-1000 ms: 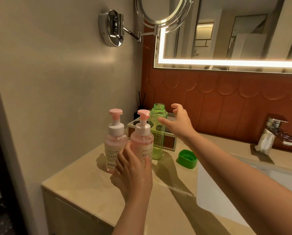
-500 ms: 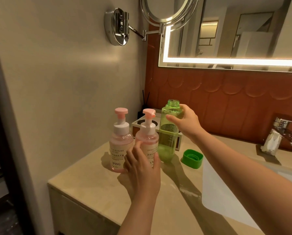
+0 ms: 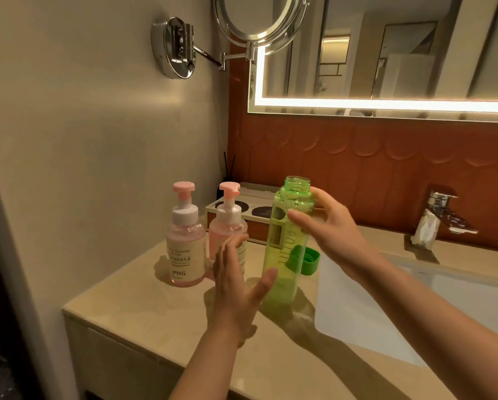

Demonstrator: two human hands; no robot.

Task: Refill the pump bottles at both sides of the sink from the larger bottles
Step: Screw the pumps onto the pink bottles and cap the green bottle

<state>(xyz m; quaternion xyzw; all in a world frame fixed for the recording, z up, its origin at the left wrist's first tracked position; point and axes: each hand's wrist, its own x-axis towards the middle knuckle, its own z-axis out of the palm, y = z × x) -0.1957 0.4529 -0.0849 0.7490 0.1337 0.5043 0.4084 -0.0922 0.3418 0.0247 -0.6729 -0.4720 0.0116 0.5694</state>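
Head view: right hand [image 3: 334, 232] gripped the upright green bottle [image 3: 282, 269]; pump bottles [image 3: 185, 246] stood toward the counter's [image 3: 143, 310] left edge, by the spread left hand [image 3: 233, 287].

The right hand [image 3: 334, 238] has lifted the green bottle [image 3: 281, 272] nearer; the left hand [image 3: 233, 290] now opens beside it.

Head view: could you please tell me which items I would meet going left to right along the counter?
First the left pink pump bottle → right pink pump bottle → open green bottle → faucet.
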